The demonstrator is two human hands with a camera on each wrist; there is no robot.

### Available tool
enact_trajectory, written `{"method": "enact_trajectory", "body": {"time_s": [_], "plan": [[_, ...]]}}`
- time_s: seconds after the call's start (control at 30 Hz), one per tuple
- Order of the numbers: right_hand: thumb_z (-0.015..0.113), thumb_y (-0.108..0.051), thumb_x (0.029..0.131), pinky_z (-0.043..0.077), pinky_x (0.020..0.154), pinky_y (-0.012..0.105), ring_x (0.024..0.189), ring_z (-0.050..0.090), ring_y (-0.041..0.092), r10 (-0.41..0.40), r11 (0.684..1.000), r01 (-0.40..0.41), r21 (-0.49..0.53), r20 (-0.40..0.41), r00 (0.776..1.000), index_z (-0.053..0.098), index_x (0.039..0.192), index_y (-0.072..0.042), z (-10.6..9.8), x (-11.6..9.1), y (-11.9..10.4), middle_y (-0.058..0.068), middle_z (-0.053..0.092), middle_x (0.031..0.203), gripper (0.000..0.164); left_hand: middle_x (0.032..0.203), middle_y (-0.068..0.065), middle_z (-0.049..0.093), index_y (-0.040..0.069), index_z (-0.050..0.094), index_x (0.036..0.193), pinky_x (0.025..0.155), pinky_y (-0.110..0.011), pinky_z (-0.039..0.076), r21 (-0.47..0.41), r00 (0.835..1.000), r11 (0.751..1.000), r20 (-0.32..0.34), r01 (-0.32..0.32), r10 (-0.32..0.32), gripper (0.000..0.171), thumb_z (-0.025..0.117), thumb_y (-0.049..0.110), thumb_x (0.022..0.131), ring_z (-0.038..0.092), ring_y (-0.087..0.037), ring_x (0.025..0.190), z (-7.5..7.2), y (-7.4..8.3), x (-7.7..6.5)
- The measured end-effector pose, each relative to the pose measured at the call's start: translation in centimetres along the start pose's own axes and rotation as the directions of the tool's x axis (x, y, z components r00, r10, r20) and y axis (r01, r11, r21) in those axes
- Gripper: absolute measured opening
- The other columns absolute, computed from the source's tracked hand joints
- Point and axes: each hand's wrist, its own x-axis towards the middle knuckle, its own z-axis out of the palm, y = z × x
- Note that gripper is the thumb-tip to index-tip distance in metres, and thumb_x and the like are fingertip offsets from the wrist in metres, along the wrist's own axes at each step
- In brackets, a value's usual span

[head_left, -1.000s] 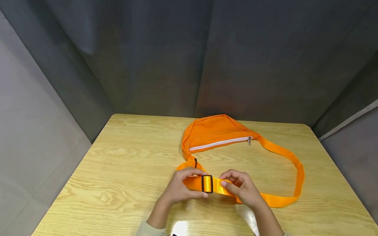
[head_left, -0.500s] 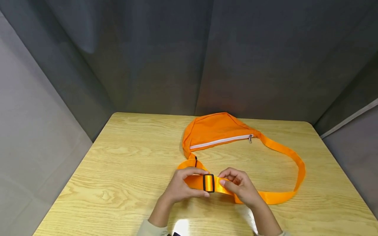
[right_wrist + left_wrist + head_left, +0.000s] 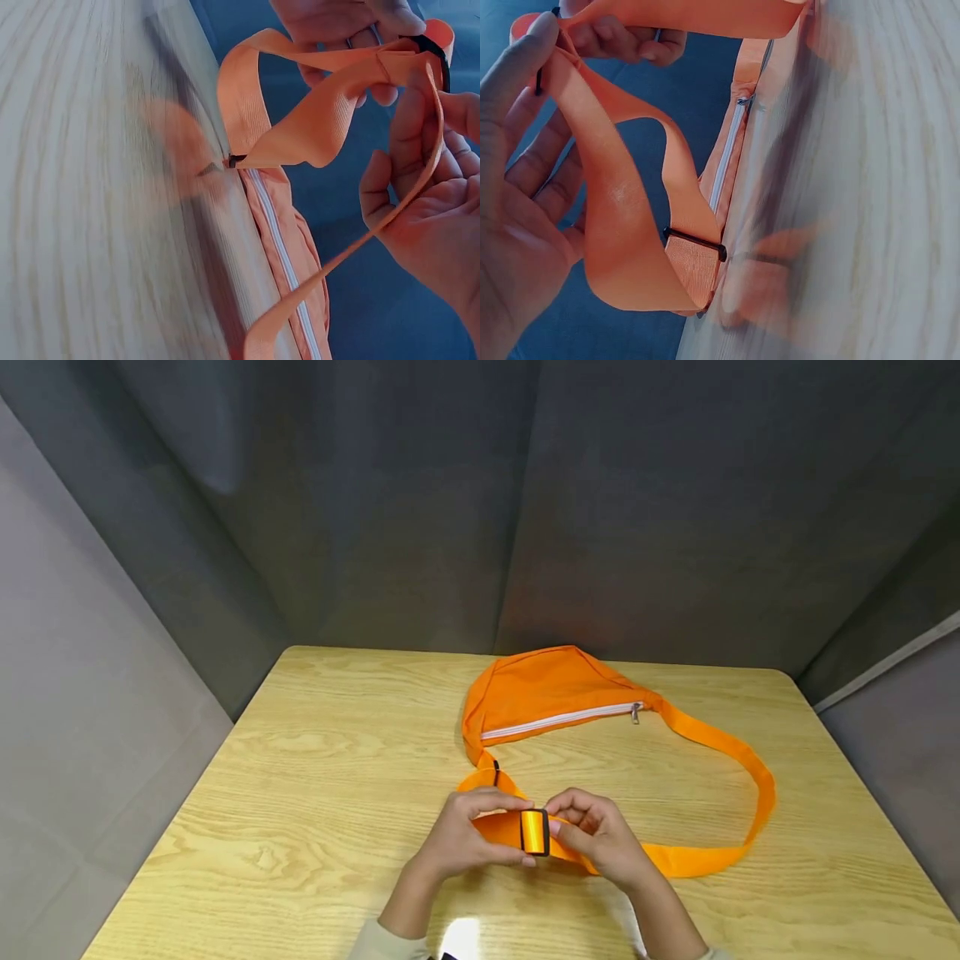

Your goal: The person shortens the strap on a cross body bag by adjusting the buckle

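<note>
My left hand (image 3: 457,837) grips a black slide buckle (image 3: 546,833) at its top and bottom edges, thumb below and fingers above. Orange webbing strap (image 3: 690,862) threads through the buckle, a bright band of it crossing the centre. Right beside the buckle, my right hand (image 3: 603,843) pinches the strap between thumb and fingers. The strap belongs to an orange waist bag (image 3: 551,693) lying behind the hands. In the left wrist view, a wide strap loop (image 3: 615,195) hangs from the buckle down to a black ring (image 3: 695,244) at the bag's end.
The bag's white zipper (image 3: 558,721) faces me, its metal pull (image 3: 635,713) at the right end. The strap curves round over the right half of the wooden table (image 3: 300,793). Dark curtain (image 3: 405,527) stands behind the table's far edge.
My right hand has shifted left along the strap, up to the buckle. The buckle has moved slightly right and tilted a little in my left hand. The bag lies as before.
</note>
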Motion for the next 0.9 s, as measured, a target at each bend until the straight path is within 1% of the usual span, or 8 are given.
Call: {"method": "enact_trajectory", "body": {"time_s": [0.07,0.13,0.23,0.33,0.43,0.57,0.73,0.9], "plan": [[0.048,0.010,0.091,0.047,0.058,0.022,0.071,0.056,0.011,0.017,0.999,-0.016,-0.030,0.003,1.000,0.051,0.103,0.015,-0.2,-0.1,-0.1,0.008,0.062,0.087,0.013,0.091,-0.010,0.069,-0.004,0.068,0.098,0.073,-0.038,0.052,0.006,1.000,1.000,-0.004,-0.004,0.004,0.049,0.088,0.000,0.054,0.064,-0.025,0.082,0.0,0.1,0.0],[0.050,0.007,0.091,0.047,0.059,0.023,0.072,0.056,0.012,0.049,0.993,-0.050,-0.106,-0.011,0.999,0.053,0.105,0.011,-0.5,-0.3,-0.2,0.009,0.063,0.086,0.015,0.092,-0.010,0.069,-0.005,0.068,0.099,0.074,-0.037,0.052,0.006,1.000,1.000,-0.006,0.002,-0.002,0.049,0.088,0.000,0.055,0.064,-0.022,0.084,-0.1,0.1,-0.1],[0.055,0.002,0.091,0.047,0.061,0.025,0.075,0.057,0.014,0.099,0.962,-0.109,-0.251,-0.049,0.994,0.056,0.107,0.006,-1.3,-0.7,-0.4,0.011,0.063,0.085,0.016,0.093,-0.010,0.069,-0.006,0.068,0.100,0.075,-0.036,0.051,0.004,1.000,1.000,-0.017,0.024,-0.024,0.049,0.088,0.001,0.055,0.064,-0.018,0.086,-0.3,0.3,-0.1],[0.057,0.000,0.090,0.048,0.062,0.027,0.078,0.058,0.017,0.121,0.932,-0.142,-0.334,-0.082,0.989,0.059,0.106,0.004,-2.2,-1.1,-0.5,0.011,0.062,0.085,0.016,0.095,-0.011,0.069,-0.006,0.067,0.101,0.076,-0.036,0.051,-0.014,0.998,0.998,-0.040,0.057,-0.058,0.052,0.087,-0.001,0.054,0.064,-0.022,0.085,-0.6,0.4,-0.1],[0.057,0.000,0.090,0.050,0.064,0.029,0.079,0.057,0.018,0.127,0.931,-0.153,-0.332,-0.099,0.987,0.061,0.103,0.003,-2.9,-1.5,-0.5,0.012,0.062,0.089,0.014,0.094,-0.011,0.069,-0.006,0.068,0.100,0.073,-0.037,0.051,-0.021,0.995,0.997,-0.060,0.074,-0.075,0.052,0.087,-0.002,0.052,0.064,-0.026,0.082,-0.6,0.4,-0.1],[0.056,0.000,0.091,0.050,0.065,0.029,0.080,0.056,0.016,0.133,0.950,-0.153,-0.271,-0.092,0.987,0.062,0.101,0.003,-3.3,-1.9,-0.3,0.011,0.062,0.095,0.012,0.092,-0.010,0.068,-0.005,0.068,0.098,0.069,-0.036,0.051,-0.018,0.996,0.998,-0.065,0.066,-0.067,0.050,0.088,-0.001,0.052,0.063,-0.027,0.080,-0.5,0.5,-0.1],[0.052,0.005,0.091,0.046,0.057,0.026,0.071,0.051,0.010,0.089,0.976,-0.094,-0.195,-0.033,0.995,0.058,0.098,0.006,-3.2,-1.7,0.0,0.010,0.058,0.086,0.009,0.092,-0.009,0.068,-0.005,0.069,0.098,0.066,-0.036,0.051,-0.022,0.997,0.999,-0.057,0.049,-0.051,0.050,0.088,-0.001,0.052,0.060,-0.028,0.080,-0.2,0.4,-0.1],[0.050,0.006,0.091,0.037,0.049,0.029,0.064,0.044,0.011,0.059,0.985,-0.061,-0.162,-0.016,0.998,0.055,0.096,0.006,-2.5,-1.1,0.0,0.009,0.052,0.078,0.006,0.090,-0.007,0.069,-0.003,0.070,0.098,0.067,-0.036,0.050,0.030,0.999,0.999,-0.047,0.020,-0.018,0.051,0.088,0.002,0.051,0.060,-0.027,0.080,-0.2,0.3,0.1]]}}
